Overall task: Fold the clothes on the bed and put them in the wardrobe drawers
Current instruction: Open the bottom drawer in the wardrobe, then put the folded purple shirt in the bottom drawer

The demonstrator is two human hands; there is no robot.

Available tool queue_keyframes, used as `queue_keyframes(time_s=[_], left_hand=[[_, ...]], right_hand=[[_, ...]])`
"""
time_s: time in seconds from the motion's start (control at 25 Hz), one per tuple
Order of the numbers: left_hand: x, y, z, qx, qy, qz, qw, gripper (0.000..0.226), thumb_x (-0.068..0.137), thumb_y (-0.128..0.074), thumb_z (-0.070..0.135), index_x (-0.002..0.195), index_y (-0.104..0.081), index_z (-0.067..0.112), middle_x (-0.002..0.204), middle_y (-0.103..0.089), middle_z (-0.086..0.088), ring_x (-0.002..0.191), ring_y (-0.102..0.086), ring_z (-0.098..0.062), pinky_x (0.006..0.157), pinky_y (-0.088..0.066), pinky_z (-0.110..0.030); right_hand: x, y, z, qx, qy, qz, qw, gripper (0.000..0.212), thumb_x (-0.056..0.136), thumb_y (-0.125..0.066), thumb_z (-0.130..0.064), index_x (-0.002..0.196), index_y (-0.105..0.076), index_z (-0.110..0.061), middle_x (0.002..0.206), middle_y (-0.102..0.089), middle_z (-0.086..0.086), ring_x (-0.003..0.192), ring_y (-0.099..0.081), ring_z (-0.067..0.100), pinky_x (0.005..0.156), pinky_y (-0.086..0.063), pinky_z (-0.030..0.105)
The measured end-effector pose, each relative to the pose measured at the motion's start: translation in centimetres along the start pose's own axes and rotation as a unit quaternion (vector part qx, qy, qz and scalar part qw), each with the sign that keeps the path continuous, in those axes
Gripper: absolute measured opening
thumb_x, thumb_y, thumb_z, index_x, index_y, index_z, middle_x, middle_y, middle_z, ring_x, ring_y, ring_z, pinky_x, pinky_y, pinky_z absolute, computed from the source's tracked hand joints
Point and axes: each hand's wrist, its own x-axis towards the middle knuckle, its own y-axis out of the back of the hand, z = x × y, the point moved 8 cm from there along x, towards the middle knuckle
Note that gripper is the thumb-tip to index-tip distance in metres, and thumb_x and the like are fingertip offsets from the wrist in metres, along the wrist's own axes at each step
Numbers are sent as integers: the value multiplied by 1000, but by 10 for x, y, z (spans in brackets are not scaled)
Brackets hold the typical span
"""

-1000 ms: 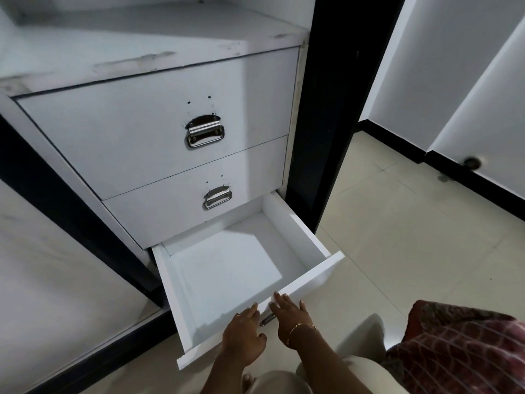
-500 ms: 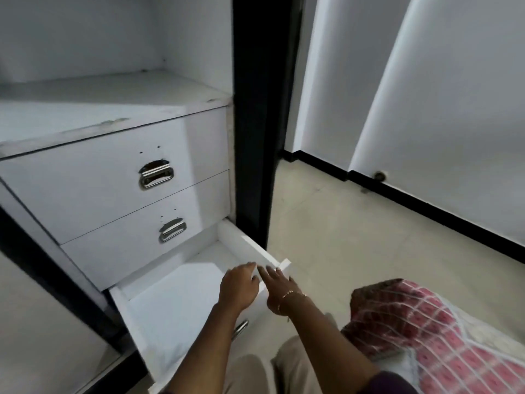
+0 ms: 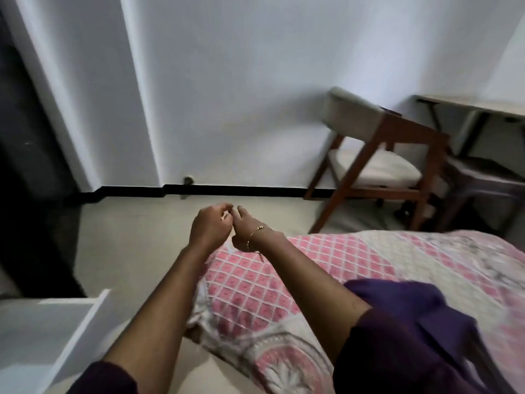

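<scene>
Head view blurs both hands [image 3: 224,227]; drawer [image 3: 71,322] cut off at left.

The soft bed cover [image 3: 355,268] is pink and cream, with little pink squares inside white criss-cross lines. A plain dark purple cloth [image 3: 412,305] lies on it. The open wooden drawer [image 3: 71,331] is white. The wall [image 3: 255,81] is white with a black strip [image 3: 241,191] at the bottom. The wooden chair [image 3: 377,166] is brown with a cream seat. The thin wrist bracelet [image 3: 260,230] is gold.
</scene>
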Motion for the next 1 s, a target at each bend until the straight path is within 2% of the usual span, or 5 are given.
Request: queue_keyframes(time_s=[0.28,0.52,0.68,0.84,1.0], left_hand=[[-86,-162,121,-75,-51,-204,975,33,87,-60,19,117,-63,4,120,-64,-13,110,-59,-25,95,-46,-35],[-151,-235,110,-114,146,-337,923,51,87,-60,33,125,-47,1,120,-55,-15,99,-55,-31,76,-46,-34],[-182,-249,98,-204,263,-393,858,48,90,-54,42,120,-51,5,86,-56,-10,70,-53,-26,60,-42,-28],[-210,-258,97,-263,343,-440,787,47,89,-50,54,102,-58,9,89,-60,-10,79,-57,-25,69,-47,-32],[-216,-263,95,-284,320,-449,785,52,84,-54,59,104,-61,12,104,-64,-8,98,-61,-27,91,-49,-39]], right_hand=[[-152,14,194,0,-190,5,982,65,88,-47,-10,146,-19,-18,155,-4,15,136,-30,35,108,-33,45],[-257,11,319,51,-377,-15,924,76,86,-52,-55,144,-25,-14,150,-24,15,134,-33,34,107,-34,44],[-278,-15,339,180,-415,-27,891,94,72,-60,-68,141,-31,-12,143,-41,10,123,-47,31,97,-41,35],[-291,-32,335,301,-440,-50,844,81,83,-59,-54,140,-32,-4,140,-44,14,124,-48,28,86,-42,33],[-295,-47,329,394,-432,-95,806,90,72,-66,-62,134,-41,-2,110,-58,15,101,-57,29,90,-43,37]])
